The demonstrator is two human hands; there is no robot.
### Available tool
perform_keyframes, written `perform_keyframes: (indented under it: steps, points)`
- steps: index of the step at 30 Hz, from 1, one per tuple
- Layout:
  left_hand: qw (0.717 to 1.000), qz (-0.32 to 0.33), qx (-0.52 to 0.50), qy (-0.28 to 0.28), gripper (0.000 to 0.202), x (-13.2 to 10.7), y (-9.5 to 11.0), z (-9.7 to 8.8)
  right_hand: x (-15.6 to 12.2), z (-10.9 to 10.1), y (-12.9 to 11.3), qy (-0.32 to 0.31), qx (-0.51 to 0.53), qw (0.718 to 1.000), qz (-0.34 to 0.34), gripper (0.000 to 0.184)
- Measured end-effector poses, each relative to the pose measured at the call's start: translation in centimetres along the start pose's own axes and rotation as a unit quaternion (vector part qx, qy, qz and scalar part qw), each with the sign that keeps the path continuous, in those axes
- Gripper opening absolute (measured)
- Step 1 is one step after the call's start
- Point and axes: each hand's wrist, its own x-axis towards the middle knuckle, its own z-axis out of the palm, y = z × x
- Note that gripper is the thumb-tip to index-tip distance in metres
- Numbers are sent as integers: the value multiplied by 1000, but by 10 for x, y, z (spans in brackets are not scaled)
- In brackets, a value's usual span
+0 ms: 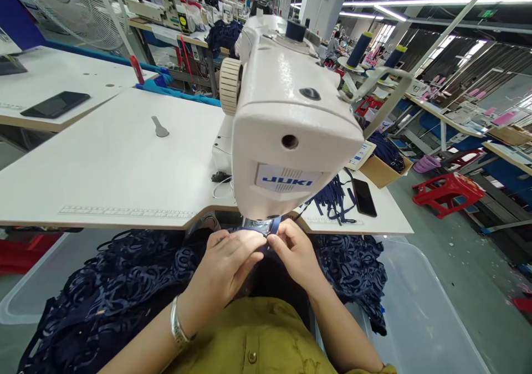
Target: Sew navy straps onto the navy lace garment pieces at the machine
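A white JUKI sewing machine (286,124) stands in the middle of a white table (116,163). Right under its head, my left hand (226,266) and my right hand (297,255) meet, both pinching a narrow navy blue fabric strap (266,229). The fingers of each hand are closed on the strap at the table's front edge. A silver bracelet circles my left wrist. A heap of navy blue lace fabric (116,291) lies across my lap, spreading to both sides of my hands.
Loose navy straps (332,199) and a black phone (364,197) lie on the table at the right. Another phone (56,104) rests on the left table. A clear plastic bin (419,313) sits at my right; a red stool (449,193) stands on the floor beyond.
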Motion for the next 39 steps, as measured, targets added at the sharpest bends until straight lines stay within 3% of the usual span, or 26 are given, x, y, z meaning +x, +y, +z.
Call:
perform_keyframes:
  steps: [3,5,8,14,19,24,30,32,34,36,39]
  points:
    - [997,-69,-27,12,26,5,3,0,-7,0,2,2,-10,999,-51,14]
    - [995,-82,-65,5,17,8,6,-1,-11,0,3,10,-14,996,-91,5]
    - [991,-78,-103,18,7,8,11,-3,-16,1,5,49,-6,988,-146,11]
    - [995,-43,-75,51,5,-1,18,-1,-23,8,12,112,-9,973,-203,18]
    - [997,-12,-52,52,25,-2,17,0,-25,10,16,127,-25,966,-223,16]
    - [996,-30,-85,27,18,3,19,-5,-27,4,9,91,-52,980,-168,7]
    - [973,-113,-157,-127,18,7,16,-13,-26,1,-10,-14,1,1000,15,16]
    - [983,-116,-101,-102,21,7,10,-10,-20,4,-11,3,-4,999,46,21]
    - [996,-83,-16,-39,27,6,3,-7,-13,9,-10,35,-20,998,50,21]
    - [998,-9,53,17,29,4,-3,-3,-6,14,-7,55,-28,997,51,19]
    - [991,110,77,17,32,-2,-8,-1,0,17,-3,61,-8,996,72,15]
